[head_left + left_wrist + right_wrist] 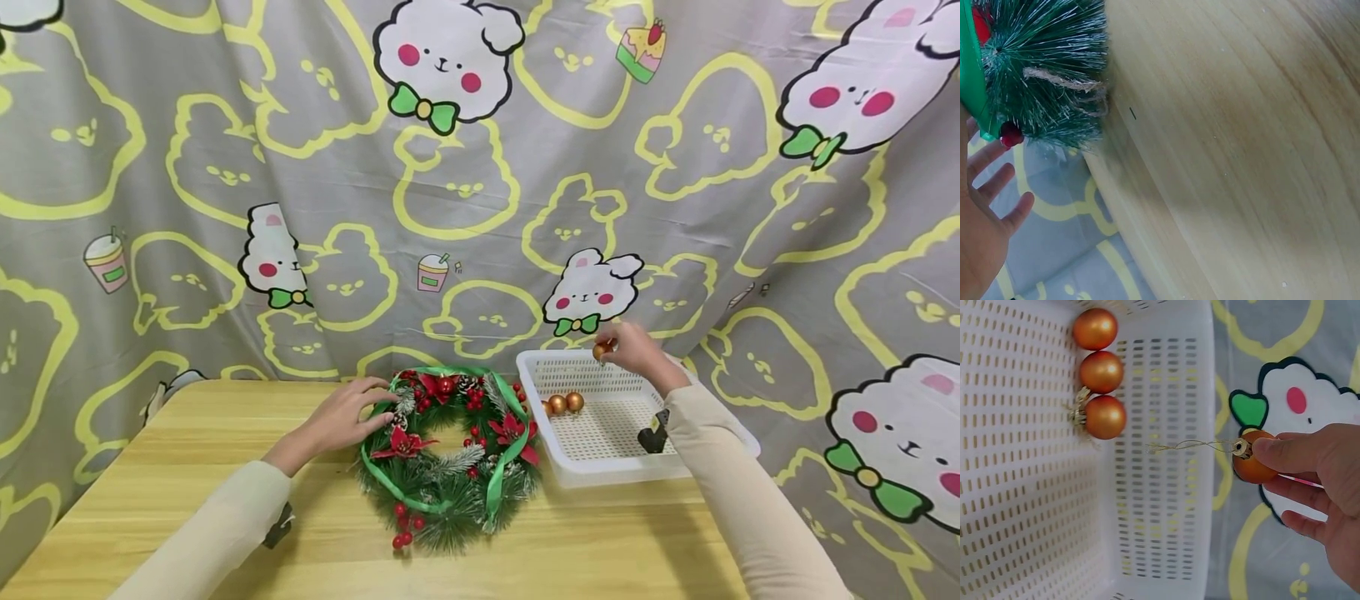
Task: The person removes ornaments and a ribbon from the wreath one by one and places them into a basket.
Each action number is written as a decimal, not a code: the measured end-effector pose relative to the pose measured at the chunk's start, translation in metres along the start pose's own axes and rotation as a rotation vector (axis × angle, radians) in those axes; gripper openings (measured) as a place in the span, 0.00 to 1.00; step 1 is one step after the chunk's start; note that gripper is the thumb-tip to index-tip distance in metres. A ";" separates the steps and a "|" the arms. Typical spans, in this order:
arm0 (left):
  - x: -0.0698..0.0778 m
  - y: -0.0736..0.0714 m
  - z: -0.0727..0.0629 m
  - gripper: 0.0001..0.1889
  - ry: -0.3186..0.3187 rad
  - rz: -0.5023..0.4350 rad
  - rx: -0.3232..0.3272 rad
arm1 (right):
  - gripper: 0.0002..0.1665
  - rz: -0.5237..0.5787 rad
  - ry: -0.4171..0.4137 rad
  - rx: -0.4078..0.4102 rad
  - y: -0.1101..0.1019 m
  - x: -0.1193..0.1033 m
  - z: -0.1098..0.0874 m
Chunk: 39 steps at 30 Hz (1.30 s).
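Pinching a golden ball (1254,467) between thumb and fingers, our right hand (637,348) was above the far rim of the white basket (622,468). Our left hand (337,429) had its fingers loosely spread at the left side of the wreath (450,525); it gripped nothing visible, and we could not tell whether it pressed.

A thin cord (1191,444) hung from the ball, and we judged it might have snagged in the slots of the basket wall beside the right hand. A slack pinch on that smooth, round surface could have let the ball drop behind the basket, or onto the three balls (1105,372) below and left of that hand. Near the left hand, the green ribbon (501,475) lay in loose loops; a finger hooking it could have dragged it askew, and so lightly steadied, the wreath might have slid.

We found no brand or legible writing. Cups (431,273) printed on the cloth (337,183) beyond both hands had label-like green patches, but we could read no letters there.
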<state>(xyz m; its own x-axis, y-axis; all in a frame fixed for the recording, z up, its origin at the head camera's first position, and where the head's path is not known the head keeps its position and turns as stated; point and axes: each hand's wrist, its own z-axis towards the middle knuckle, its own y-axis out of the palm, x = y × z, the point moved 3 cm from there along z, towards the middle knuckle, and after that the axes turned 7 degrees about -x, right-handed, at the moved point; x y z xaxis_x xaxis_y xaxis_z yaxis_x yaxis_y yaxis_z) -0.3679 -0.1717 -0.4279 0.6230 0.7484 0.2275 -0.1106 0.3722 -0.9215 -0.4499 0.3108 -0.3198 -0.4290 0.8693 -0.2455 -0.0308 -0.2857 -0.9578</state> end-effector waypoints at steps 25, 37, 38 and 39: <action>0.000 0.000 0.001 0.17 -0.019 -0.016 -0.022 | 0.15 0.123 0.124 -0.065 0.030 0.025 0.008; 0.000 0.000 0.001 0.17 -0.033 -0.023 -0.031 | 0.19 0.248 0.209 -0.103 0.056 0.032 0.006; 0.000 0.000 0.001 0.17 -0.031 -0.022 -0.031 | 0.20 0.249 0.215 -0.110 0.057 0.032 0.006; 0.000 0.000 0.001 0.17 -0.030 -0.021 -0.031 | 0.20 0.249 0.227 -0.115 0.059 0.033 0.006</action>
<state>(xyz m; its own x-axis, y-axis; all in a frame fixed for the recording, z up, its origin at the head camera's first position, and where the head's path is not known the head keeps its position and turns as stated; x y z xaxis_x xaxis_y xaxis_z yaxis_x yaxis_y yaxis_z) -0.3687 -0.1713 -0.4279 0.6011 0.7569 0.2563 -0.0730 0.3714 -0.9256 -0.4711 0.3202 -0.3835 -0.1986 0.8499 -0.4881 0.1571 -0.4640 -0.8718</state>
